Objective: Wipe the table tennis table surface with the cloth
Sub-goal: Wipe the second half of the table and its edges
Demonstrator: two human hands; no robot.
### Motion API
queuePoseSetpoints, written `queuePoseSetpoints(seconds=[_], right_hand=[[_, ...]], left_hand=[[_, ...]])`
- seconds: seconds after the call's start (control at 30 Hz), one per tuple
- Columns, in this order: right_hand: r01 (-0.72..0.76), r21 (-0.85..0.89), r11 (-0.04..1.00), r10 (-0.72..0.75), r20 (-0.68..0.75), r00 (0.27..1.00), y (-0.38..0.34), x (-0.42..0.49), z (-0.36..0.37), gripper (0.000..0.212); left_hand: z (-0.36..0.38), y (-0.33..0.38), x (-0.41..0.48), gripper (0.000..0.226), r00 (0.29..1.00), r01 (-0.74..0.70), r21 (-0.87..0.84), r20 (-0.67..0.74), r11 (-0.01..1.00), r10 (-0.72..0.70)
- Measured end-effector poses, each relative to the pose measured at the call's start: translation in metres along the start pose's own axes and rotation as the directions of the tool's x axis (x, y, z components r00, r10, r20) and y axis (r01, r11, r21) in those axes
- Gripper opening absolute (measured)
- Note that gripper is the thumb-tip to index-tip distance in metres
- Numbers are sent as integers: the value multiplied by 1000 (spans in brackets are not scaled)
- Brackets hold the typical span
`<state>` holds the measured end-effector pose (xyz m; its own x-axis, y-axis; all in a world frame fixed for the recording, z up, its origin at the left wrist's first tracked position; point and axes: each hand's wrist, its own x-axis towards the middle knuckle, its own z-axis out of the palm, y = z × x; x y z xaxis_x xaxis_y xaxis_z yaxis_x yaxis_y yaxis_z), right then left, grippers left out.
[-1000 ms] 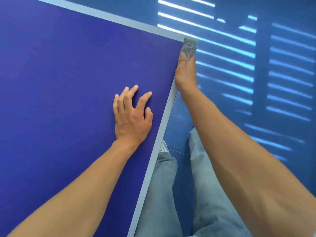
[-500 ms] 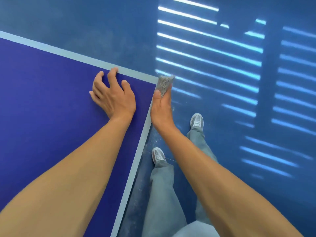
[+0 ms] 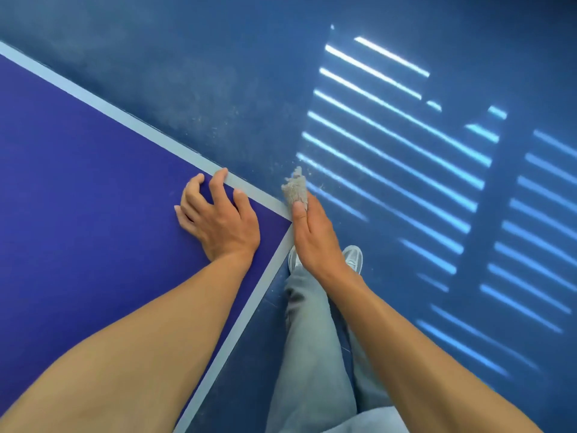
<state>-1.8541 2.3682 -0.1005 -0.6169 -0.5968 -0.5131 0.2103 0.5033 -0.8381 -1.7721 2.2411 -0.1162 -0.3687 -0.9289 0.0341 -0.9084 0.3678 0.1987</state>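
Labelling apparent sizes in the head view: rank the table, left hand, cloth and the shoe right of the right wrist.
table
left hand
cloth and shoe: look alike, both partly hidden, so unranked

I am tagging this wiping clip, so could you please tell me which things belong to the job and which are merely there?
Job: cloth, pinched by the right hand at the table's corner; table tennis table; left hand, resting on it.
Merely there: blue floor; light stripes; grey shoe; jeans.
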Motion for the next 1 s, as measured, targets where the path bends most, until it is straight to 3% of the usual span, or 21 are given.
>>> queuePoseSetpoints(seconds=[0.1,0.27,0.4,0.47,0.53,0.7,0.87,1.0], right_hand=[[133,-240,962,-85,200,976,-16,15,-14,49],[185,-144,972,-142,264,954,-11,0,-32,36],[139,-318,938,-5,386,922,-26,30,-29,32],[151,-403,902,75,492,867,-47,61,-12,36],[173,-378,909,85,577,813,-67,91,12,42],[44,-261,964,126,599,791,-72,98,21,46],[-86,-362,928,299,588,751,-55,68,-28,45],[-121,-375,919,341,600,724,-79,88,0,51]], left_hand=[[0,0,1,38,1000,-11,-1,2,1000,11],[2,-1,1,38,1000,-18,-12,2,1000,18],[3,0,2,40,999,-32,11,14,999,32],[4,-2,2,40,1000,-25,11,19,1000,25],[5,-2,2,43,999,-23,27,24,999,22],[4,-3,2,53,998,-2,28,56,1000,1],[4,-4,2,52,998,-6,31,66,999,4],[2,-4,3,52,997,12,12,76,1000,-13]])
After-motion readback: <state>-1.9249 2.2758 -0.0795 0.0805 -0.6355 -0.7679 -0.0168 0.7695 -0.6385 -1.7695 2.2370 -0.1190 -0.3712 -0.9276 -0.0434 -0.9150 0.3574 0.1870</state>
